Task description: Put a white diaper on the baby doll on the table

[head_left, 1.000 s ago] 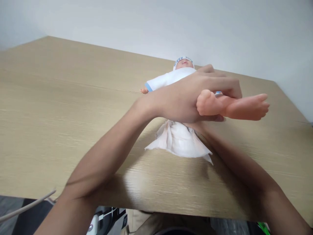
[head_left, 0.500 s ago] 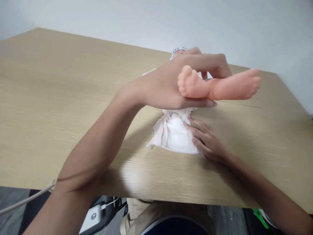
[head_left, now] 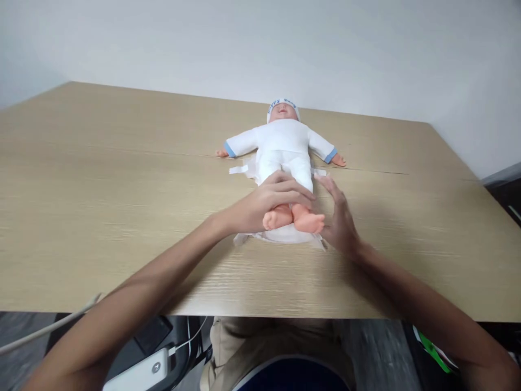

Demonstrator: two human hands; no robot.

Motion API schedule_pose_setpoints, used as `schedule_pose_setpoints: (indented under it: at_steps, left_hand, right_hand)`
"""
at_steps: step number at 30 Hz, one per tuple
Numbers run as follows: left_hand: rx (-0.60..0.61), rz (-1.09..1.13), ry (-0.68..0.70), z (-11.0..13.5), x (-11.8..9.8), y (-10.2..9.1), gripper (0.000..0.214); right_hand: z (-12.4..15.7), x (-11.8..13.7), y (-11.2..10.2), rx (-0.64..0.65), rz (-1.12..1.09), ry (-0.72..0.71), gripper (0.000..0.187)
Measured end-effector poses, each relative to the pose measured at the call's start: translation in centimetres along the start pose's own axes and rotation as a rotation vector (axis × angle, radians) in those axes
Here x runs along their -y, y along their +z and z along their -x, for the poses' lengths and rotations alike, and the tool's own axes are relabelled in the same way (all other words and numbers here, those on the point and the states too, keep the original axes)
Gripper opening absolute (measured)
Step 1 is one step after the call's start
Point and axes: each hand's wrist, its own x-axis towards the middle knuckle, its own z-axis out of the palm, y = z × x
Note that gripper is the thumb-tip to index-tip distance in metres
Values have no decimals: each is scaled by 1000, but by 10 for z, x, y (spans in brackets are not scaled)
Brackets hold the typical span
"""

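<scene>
A baby doll [head_left: 284, 142] in a white suit and cap lies on its back on the wooden table [head_left: 101, 179], head away from me. A white diaper [head_left: 285, 234] is spread under its hips and legs. My left hand [head_left: 264, 203] is curled over the doll's lower legs, just above its bare feet [head_left: 293, 218], holding them down near the table. My right hand [head_left: 338, 217] sits beside the feet on the right, fingers stretched out and apart, touching the diaper's edge.
The diaper's tabs [head_left: 239, 169] stick out on both sides of the doll's waist. A white wall rises behind the table. Below the near edge I see my lap, a white cable [head_left: 49, 328] and a white device [head_left: 138, 372].
My left hand has lowered the doll's legs from raised in the air down onto the diaper. My right hand came off the diaper's middle and moved beside the feet.
</scene>
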Motion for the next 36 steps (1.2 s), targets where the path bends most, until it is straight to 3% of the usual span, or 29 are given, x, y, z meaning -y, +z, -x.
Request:
schedule_pose_setpoints:
  at_steps: [4, 9, 13, 18, 22, 27, 32, 36]
  left_hand:
    - [-14, -26, -38, 10, 0, 7, 35]
    - [-63, -95, -100, 30, -2, -19, 38]
    - [-18, -154, -106, 66, 18, -40, 24]
    - [34, -171, -76, 102, 49, -32, 34]
    - [97, -161, -96, 104, 52, -27, 42]
    - [166, -170, -123, 98, 43, -36, 46]
    - [218, -141, -187, 93, 28, -42, 48]
    - [177, -172, -316, 90, 13, -30, 44]
  right_hand:
    - [-2, -16, 8, 164, 28, -22, 79]
    - [-4, -38, -11, 222, 52, -117, 60]
    - [-5, -47, -36, 318, 82, -160, 48]
    - [0, -55, -36, 349, 94, -192, 44]
    - [5, -57, -29, 325, 80, -194, 44]
    - [6, -59, -37, 446, -5, -126, 55]
    - [-8, -43, -56, 555, -134, -73, 53]
    - [-14, 0, -57, 562, 39, -22, 58]
